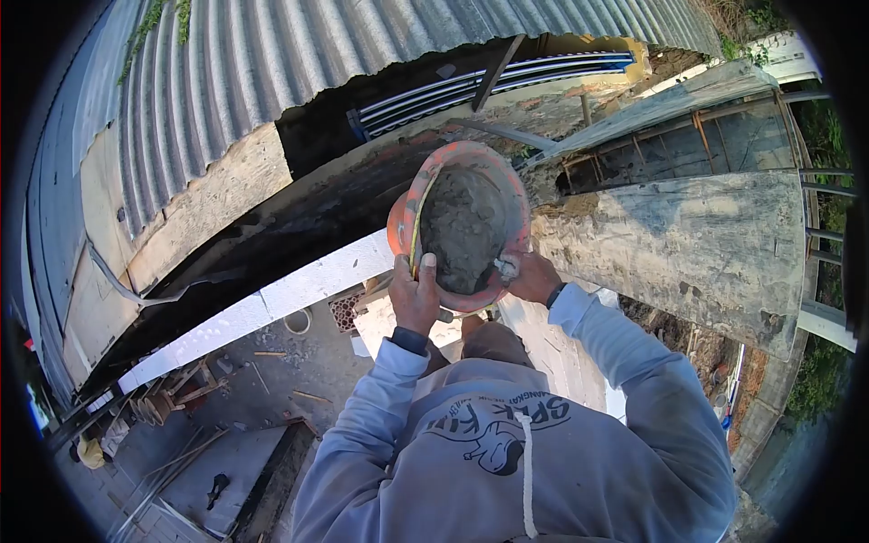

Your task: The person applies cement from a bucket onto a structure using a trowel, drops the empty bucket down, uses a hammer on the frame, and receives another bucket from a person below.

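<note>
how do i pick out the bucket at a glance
Start at the corrugated roof across the top left, then drop rightward to the left hand and right hand in front of the hoodie. Between them is the bucket, set apart by its worn orange-red rim and the grey mortar inside.

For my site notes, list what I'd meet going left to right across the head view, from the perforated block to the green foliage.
Perforated block → left hand → grey mix → right hand → weathered panel → green foliage.
</note>
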`<state>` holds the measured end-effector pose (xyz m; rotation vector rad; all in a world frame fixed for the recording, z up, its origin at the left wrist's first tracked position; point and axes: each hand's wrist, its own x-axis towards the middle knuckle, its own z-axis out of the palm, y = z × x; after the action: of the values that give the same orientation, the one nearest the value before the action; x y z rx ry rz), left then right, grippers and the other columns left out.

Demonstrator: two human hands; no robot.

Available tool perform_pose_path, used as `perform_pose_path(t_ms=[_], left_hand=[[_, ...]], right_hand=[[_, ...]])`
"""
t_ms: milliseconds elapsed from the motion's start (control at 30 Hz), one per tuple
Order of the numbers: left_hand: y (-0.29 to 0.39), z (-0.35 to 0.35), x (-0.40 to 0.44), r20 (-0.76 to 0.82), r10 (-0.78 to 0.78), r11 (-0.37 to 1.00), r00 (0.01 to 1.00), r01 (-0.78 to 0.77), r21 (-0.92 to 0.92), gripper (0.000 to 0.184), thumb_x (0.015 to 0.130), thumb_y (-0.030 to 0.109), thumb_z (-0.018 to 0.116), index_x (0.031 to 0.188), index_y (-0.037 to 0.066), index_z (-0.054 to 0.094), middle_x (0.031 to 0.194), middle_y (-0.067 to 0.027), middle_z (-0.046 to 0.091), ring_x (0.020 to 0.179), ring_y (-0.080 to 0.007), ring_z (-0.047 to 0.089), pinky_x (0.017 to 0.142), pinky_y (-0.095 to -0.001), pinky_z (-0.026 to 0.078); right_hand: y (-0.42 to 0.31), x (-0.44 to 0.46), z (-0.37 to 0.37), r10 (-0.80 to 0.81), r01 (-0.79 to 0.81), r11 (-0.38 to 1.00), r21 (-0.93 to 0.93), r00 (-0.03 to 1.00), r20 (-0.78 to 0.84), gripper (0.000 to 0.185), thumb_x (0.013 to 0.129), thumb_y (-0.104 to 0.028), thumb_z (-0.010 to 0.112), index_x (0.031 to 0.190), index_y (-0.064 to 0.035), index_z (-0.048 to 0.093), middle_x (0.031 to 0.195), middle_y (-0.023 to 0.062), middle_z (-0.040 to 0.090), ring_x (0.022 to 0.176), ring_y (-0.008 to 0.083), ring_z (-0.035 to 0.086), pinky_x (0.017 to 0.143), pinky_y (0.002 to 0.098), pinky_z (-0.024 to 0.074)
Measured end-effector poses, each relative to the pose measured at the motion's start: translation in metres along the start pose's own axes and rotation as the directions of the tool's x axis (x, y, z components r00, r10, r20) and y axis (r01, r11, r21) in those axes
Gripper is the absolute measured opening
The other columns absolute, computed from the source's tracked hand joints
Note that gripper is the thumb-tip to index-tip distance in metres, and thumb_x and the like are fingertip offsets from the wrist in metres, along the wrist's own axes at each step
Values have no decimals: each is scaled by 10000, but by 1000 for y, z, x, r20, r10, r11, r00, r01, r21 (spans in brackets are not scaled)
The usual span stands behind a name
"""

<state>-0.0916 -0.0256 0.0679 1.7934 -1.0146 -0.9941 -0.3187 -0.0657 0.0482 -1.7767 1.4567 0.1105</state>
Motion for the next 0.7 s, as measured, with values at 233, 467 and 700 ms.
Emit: perform_pose_path(t_ms=[233,467,700], left_hand=[[-25,-19,-4,-56,-31,999,998,30,-24,455,957,421,463,759,12,437,650,-59,457,630,-140,435,569,-326,382],[-83,-52,3,-178,-89,996,980,91,3,523,922,493,498,761,-4,498,633,-48,491,608,-130,438,548,-309,379],[-99,-68,3,-127,-210,977,969,205,-51,461,860,429,636,832,-27,577,675,-11,543,592,-94,455,512,-280,388]], right_hand=[[-9,-25,-5,51,-53,999,-13,991,-124,469,723,-279,659,1164,-138,582,916,194,656,854,383,628,768,465,493],[-16,-54,-16,73,-64,996,68,987,-144,501,725,-337,681,1159,-111,575,833,218,645,793,395,626,730,459,492],[-16,-98,-39,283,-232,949,213,926,-252,391,736,-310,694,1024,-72,581,842,197,644,808,375,621,719,453,483]])
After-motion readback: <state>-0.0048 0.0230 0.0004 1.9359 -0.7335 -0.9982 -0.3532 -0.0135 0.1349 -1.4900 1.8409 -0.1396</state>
